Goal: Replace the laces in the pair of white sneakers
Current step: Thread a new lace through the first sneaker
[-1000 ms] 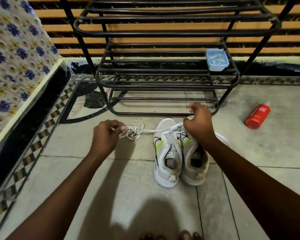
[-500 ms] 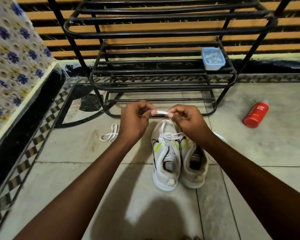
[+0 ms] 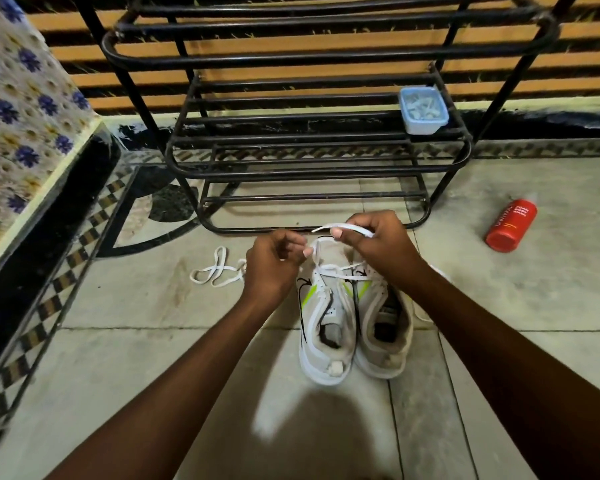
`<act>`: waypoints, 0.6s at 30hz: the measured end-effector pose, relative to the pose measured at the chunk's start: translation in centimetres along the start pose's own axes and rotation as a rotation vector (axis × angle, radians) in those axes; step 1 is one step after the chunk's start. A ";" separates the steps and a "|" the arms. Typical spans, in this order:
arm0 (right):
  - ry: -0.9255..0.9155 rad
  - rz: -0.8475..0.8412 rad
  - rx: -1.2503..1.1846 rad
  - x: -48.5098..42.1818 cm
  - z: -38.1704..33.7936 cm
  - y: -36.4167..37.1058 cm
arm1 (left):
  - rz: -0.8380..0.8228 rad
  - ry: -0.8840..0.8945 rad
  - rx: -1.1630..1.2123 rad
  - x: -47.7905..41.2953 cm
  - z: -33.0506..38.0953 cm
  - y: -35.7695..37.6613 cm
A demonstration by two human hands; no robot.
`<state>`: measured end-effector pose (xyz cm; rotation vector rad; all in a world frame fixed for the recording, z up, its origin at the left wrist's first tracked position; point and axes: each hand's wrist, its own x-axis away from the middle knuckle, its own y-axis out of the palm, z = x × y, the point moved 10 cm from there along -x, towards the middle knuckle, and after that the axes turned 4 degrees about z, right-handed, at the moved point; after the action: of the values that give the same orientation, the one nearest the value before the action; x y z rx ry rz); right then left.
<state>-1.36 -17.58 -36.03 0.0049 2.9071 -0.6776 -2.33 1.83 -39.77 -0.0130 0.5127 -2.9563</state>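
Flat white lace (image 3: pixel 326 227), probably limp and light, pinched near its tip by the right hand (image 3: pixel 378 247) above the white sneakers (image 3: pixel 329 341) on the tiled floor (image 3: pixel 153 341); left hand (image 3: pixel 274 268) curled alongside, hold unclear

Dim tiled corner.
A black tubular metal shoe rack (image 3: pixel 326 58) stood on the pale grey stone-tile floor (image 3: pixel 534 306), against an orange-and-dark striped wall (image 3: pixel 596 31).

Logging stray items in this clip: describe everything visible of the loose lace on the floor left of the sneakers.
The loose lace is white, flat and looks woven. It lies slack in overlapping loops on the tiled floor, left of the sneakers. Its right end runs behind the left hand, so contact cannot be told.
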 end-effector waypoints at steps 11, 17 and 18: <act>0.143 -0.018 -0.050 0.5 2.5 0.4 | -0.200 -0.164 -0.247 1.2 -3.8 4.5; 0.107 0.105 -0.033 0.3 2.2 -1.8 | -0.286 -0.266 0.252 0.2 -3.1 6.2; 0.096 0.127 0.027 0.3 2.0 -2.1 | -0.290 -0.272 0.286 0.4 -3.0 6.0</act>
<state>-1.48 -20.39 -36.90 0.2290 2.9569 -0.7128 -1.98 -2.82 -44.63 -0.4896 0.0523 -3.2018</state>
